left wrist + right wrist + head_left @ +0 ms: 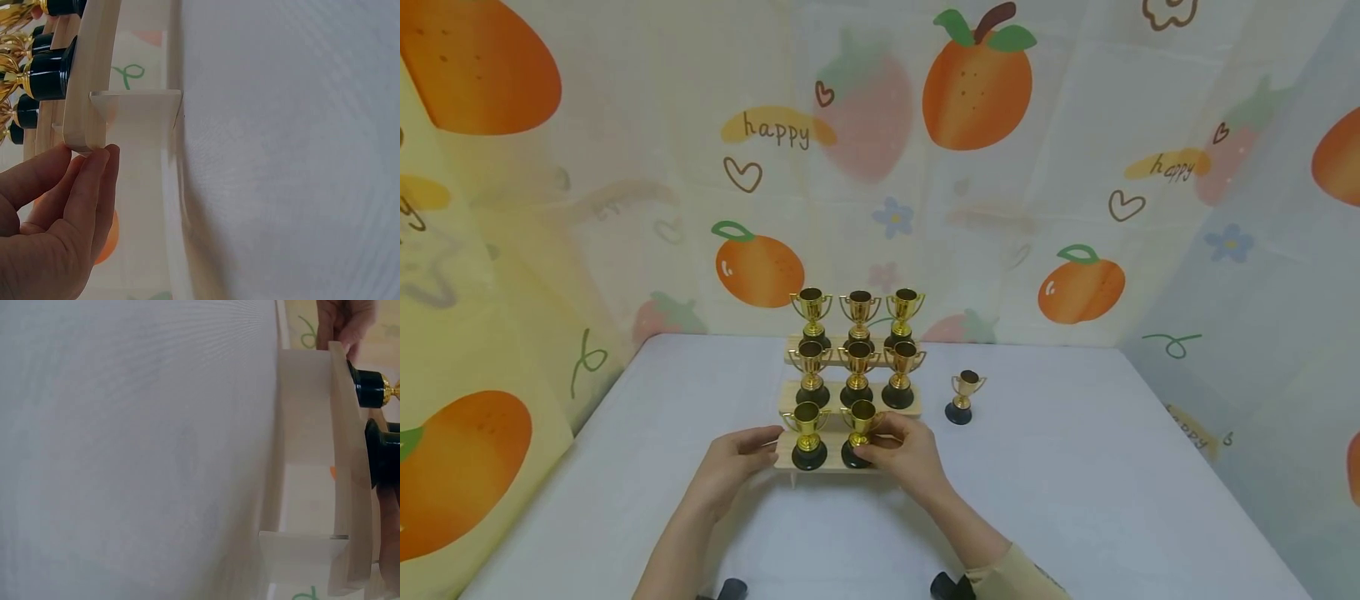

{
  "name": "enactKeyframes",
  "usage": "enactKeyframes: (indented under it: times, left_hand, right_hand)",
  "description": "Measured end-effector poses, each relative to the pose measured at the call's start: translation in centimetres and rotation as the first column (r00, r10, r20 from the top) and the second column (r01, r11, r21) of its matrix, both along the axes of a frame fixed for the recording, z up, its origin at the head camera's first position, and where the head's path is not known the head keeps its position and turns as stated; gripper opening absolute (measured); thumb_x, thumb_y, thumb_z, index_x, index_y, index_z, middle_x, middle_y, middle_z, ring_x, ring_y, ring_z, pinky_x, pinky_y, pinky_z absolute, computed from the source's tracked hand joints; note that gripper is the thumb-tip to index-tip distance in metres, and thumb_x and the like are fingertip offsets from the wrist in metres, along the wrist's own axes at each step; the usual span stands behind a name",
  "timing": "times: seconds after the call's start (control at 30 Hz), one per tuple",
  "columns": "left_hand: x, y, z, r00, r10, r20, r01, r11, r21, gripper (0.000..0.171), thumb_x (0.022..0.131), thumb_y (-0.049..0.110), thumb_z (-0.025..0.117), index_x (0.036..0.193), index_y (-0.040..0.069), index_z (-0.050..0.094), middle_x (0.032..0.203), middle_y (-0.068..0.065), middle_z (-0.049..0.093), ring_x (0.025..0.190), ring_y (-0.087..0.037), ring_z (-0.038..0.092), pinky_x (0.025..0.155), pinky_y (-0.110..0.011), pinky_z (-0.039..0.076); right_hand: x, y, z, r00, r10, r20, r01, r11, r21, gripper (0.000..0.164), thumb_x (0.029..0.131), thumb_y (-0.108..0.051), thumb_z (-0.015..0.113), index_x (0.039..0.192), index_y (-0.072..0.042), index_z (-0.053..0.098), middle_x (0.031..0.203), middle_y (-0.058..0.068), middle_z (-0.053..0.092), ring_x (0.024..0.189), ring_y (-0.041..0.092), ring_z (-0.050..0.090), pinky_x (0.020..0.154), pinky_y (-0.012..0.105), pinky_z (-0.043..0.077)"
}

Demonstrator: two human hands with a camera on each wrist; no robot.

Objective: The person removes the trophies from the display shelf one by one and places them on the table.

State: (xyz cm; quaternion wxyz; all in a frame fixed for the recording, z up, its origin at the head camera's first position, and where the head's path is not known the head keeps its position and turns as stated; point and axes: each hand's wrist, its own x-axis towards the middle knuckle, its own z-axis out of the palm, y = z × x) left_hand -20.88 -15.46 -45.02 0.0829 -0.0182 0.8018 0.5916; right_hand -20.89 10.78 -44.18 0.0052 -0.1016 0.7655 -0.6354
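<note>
A pale wooden tiered stand (839, 473) bears small gold trophy cups on black bases. Three stand on the top step, three on the middle one, two on the lowest. At the lowest step's left end, my left hand (735, 469) pinches the board between thumb and fingers; the left wrist view shows this left hand (59, 212) close up. My right hand (910, 457) grips the right-hand trophy (861, 421) of the lowest step, its base touching the board. Left of it stands another trophy (808, 442). In the right wrist view most of the right hand is hidden.
One more trophy (961, 408) stands upright on the white tabletop (1060, 467), right of the stand. Behind the table hangs a fruit-patterned cloth (880, 208), with further cloth at both sides.
</note>
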Motion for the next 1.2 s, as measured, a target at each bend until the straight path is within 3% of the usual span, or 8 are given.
enactKeyframes:
  times: [0.23, 0.83, 1.07, 1.2]
  left_hand:
    - [0.0, 0.0, 0.0, 1.000, 0.002, 0.000, -0.002, 1.000, -0.002, 0.046, 0.091, 0.004, 0.062, 0.135, -0.006, 0.055, 0.138, -0.028, 0.057, 0.126, -0.037, 0.060, 0.103, -0.039, 0.054]
    - [-0.1, -0.1, -0.3, 1.000, 0.003, 0.005, -0.003, 1.000, 0.002, 0.046, 0.091, 0.003, 0.062, 0.135, -0.007, 0.055, 0.139, -0.028, 0.056, 0.127, -0.037, 0.060, 0.100, -0.035, 0.056]
    - [-0.2, 0.0, -0.2, 1.000, 0.000, 0.010, -0.001, 1.000, 0.002, 0.046, 0.091, 0.004, 0.062, 0.136, -0.006, 0.054, 0.140, -0.027, 0.056, 0.127, -0.037, 0.060, 0.101, -0.037, 0.056]
    - [-0.1, 0.0, -0.2, 1.000, 0.003, 0.008, -0.003, 1.000, 0.006, 0.045, 0.091, 0.002, 0.061, 0.135, -0.006, 0.055, 0.140, -0.027, 0.056, 0.128, -0.036, 0.060, 0.100, -0.034, 0.056]
  right_hand:
    - [0.1, 0.7, 0.1, 1.000, -0.009, -0.017, 0.009, 1.000, 0.024, 0.025, 0.077, -0.005, 0.081, 0.099, -0.001, 0.071, 0.106, 0.021, 0.073, 0.098, 0.029, 0.075, 0.082, 0.023, 0.061]
    - [0.4, 3.3, 0.5, 0.999, -0.032, -0.017, 0.032, 0.999, -0.030, 0.026, 0.075, 0.001, 0.079, 0.100, 0.004, 0.070, 0.108, 0.025, 0.071, 0.100, 0.026, 0.074, 0.086, 0.022, 0.060]
    - [0.5, 4.5, 0.5, 0.998, -0.027, -0.057, 0.025, 0.999, -0.035, 0.026, 0.075, 0.004, 0.078, 0.100, 0.006, 0.069, 0.107, 0.026, 0.071, 0.093, 0.008, 0.072, 0.084, 0.023, 0.061]
    - [0.6, 5.3, 0.7, 0.996, -0.024, -0.081, 0.021, 0.999, -0.035, 0.026, 0.076, 0.005, 0.078, 0.100, 0.008, 0.068, 0.106, 0.026, 0.070, 0.092, 0.005, 0.071, 0.083, 0.023, 0.061]
